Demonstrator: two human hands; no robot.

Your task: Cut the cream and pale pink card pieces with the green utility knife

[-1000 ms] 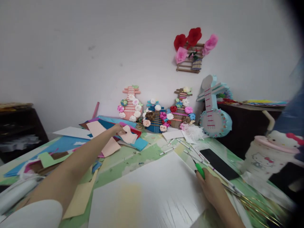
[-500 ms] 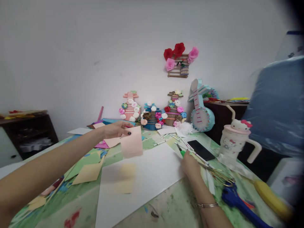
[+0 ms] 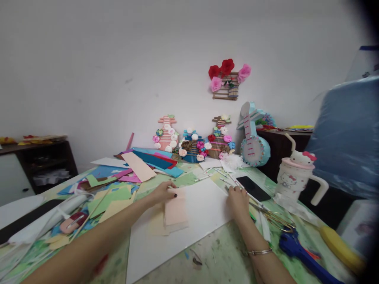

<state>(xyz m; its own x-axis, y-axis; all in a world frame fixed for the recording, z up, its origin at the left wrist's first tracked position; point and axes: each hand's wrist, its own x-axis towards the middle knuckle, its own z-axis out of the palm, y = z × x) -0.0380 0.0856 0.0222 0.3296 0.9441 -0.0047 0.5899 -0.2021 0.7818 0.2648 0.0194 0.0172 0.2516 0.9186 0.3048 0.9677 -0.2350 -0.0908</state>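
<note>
My left hand (image 3: 164, 193) pinches a pale pink paper piece (image 3: 176, 211) by its upper left edge. This paper lies over a pale yellow piece (image 3: 157, 224), on top of a large white board (image 3: 204, 209). My right hand (image 3: 238, 202) is closed at the board's right edge, around a slim green tool (image 3: 252, 216). Its thin grey tip shows beyond my fingers; most of the tool is hidden by the hand, so its exact kind cannot be made out.
Coloured paper strips (image 3: 154, 159) and scraps (image 3: 114, 197) crowd the left. On the right are a black phone (image 3: 253, 188), scissors (image 3: 275, 217), a blue glue gun (image 3: 302, 254) and a lidded cup (image 3: 293, 177). Decorated paper instruments (image 3: 192, 148) stand along the wall.
My left hand has brought the pink paper down and nearer, from above the board's far edge onto the yellow piece. My right hand stays by the board's right edge with the green tool.
</note>
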